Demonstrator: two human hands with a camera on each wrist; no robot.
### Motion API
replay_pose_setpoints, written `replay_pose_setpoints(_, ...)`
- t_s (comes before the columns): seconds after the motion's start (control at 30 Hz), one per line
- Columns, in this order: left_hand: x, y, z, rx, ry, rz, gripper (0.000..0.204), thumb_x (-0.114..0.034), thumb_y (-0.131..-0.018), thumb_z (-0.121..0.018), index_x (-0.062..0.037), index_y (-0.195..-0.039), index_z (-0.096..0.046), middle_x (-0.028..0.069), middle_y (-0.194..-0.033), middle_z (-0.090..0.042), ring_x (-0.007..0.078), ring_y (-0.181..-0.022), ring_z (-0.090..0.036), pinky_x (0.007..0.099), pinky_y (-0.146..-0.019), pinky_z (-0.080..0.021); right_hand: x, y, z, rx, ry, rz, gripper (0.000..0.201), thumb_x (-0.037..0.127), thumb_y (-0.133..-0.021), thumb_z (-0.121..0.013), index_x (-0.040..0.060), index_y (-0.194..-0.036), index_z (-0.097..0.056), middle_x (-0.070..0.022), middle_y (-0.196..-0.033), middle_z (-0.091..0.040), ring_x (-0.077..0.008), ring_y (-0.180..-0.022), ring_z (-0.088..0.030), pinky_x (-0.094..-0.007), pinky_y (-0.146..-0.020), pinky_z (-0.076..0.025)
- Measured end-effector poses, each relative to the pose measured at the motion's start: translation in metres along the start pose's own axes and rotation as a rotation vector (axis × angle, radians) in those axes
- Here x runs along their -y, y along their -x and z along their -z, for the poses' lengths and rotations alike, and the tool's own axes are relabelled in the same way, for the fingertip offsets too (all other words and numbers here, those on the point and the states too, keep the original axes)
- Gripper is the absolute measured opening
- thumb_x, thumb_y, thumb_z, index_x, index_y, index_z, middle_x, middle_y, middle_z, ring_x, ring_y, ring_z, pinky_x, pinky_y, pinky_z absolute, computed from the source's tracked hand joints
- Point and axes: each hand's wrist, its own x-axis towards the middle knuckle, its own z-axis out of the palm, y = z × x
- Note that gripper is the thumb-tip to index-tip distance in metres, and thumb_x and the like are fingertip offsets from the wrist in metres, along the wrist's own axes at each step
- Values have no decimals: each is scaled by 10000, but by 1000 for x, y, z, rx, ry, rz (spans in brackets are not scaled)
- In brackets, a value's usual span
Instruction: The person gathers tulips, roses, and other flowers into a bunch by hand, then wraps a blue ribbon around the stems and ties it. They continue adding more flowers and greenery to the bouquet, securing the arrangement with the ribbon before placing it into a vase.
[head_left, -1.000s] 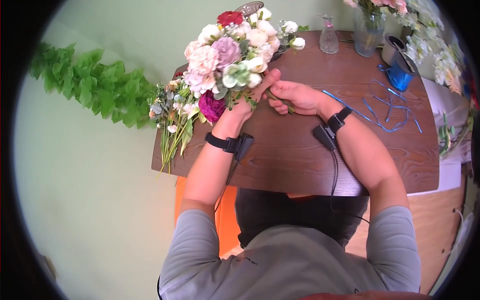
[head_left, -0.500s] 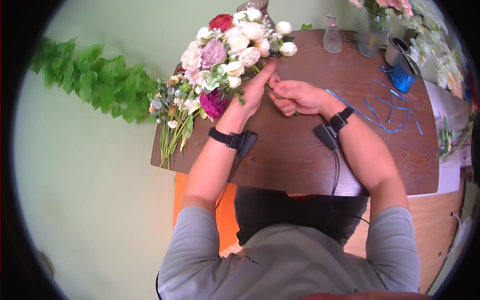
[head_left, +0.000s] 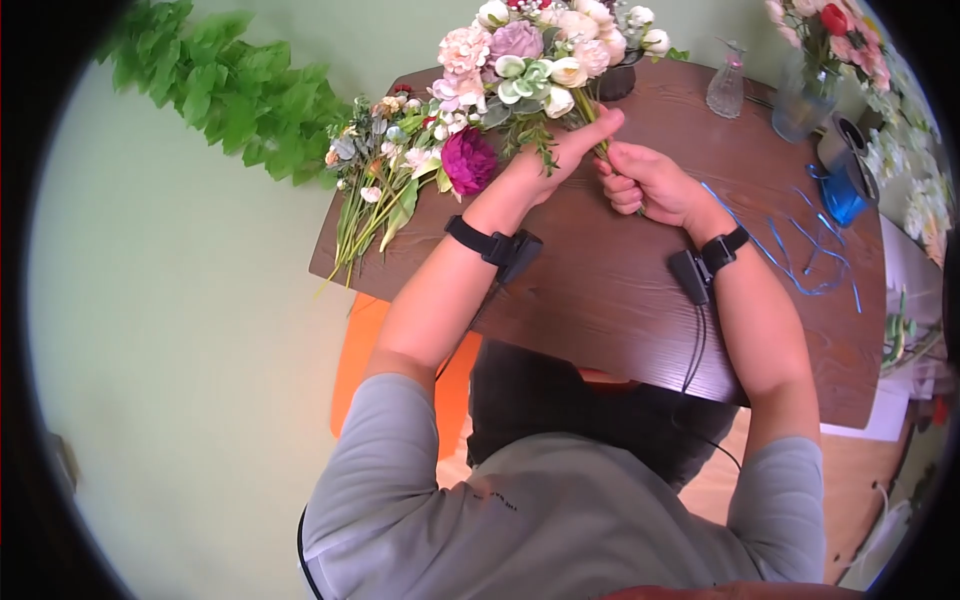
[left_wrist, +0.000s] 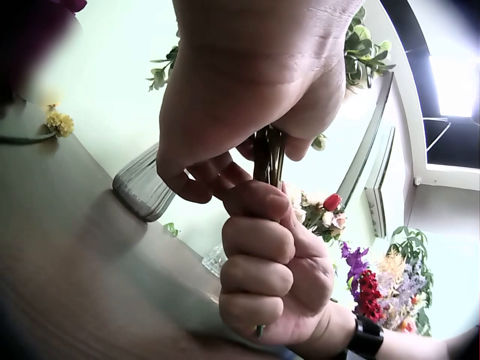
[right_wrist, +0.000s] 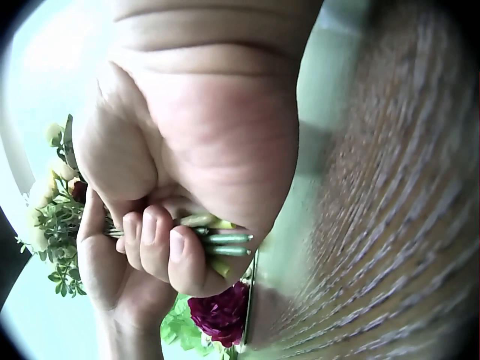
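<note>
A bouquet of artificial flowers [head_left: 517, 40] in white, pink and mauve is held up over the far part of the table. My left hand [head_left: 560, 165] holds its stems just under the blooms, thumb stretched along them. Below it, my right hand [head_left: 650, 185] grips the lower stems in a fist. In the left wrist view, the bundled stems [left_wrist: 268, 157] run from the left hand down into the right fist [left_wrist: 259, 262]. Green cut stem ends [right_wrist: 229, 240] poke out of the right hand in the right wrist view.
Loose flowers [head_left: 370, 194] and a magenta bloom [head_left: 468, 162] lie at the table's left. Blue ribbon [head_left: 810, 250] trails on the right near a blue spool [head_left: 848, 195]. A small glass bottle [head_left: 726, 88] and a flower-filled vase [head_left: 803, 105] stand behind. Leafy garland [head_left: 215, 90] hangs left.
The head view has shifted, moving the table and hands rightward in it. The bouquet has turned a little between the hands, which stay on the stems.
</note>
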Motion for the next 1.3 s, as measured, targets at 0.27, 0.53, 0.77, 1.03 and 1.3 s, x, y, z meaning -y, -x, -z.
replay_pose_setpoints(0.27,-11,49,50,64,-375,43,365,-194,-971,-761,8,-1254,-647,23,-1048,-690,98,-979,-646,257,-860,-539,7,0,0,-110,9,149,268,374,-1120,-502,122,-1028,-522,86,-746,-393,-31,-601,-325,-203,-521,-280)
replay_pose_setpoints(0.53,-25,107,181,-105,-256,52,182,-128,-984,-704,-55,-1148,-679,-18,-922,-667,74,-800,-601,236,-706,-485,7,0,-1,-100,26,143,266,373,-1120,-502,124,-1027,-520,87,-751,-386,-32,-608,-318,-203,-526,-286)
replay_pose_setpoints(0.77,32,119,290,-718,-833,213,441,-417,-954,-726,16,-878,-741,80,-753,-702,192,-699,-646,338,-691,-512,8,2,-3,-92,26,147,263,362,-1123,-498,118,-1026,-520,86,-750,-382,-35,-611,-313,-206,-524,-281)
replay_pose_setpoints(1.03,47,116,288,-834,-1162,490,614,-610,-852,-746,2,-872,-798,227,-865,-763,364,-876,-753,436,-858,-568,6,2,2,-89,16,131,261,351,-1135,-472,119,-1025,-518,87,-735,-379,-37,-609,-314,-211,-523,-272)
replay_pose_setpoints(1.3,63,113,291,-897,-998,350,464,-430,-895,-783,29,-829,-771,150,-742,-721,251,-713,-687,405,-740,-538,5,2,4,-87,31,116,267,364,-1140,-454,128,-1028,-513,91,-732,-378,-33,-605,-307,-209,-527,-267)
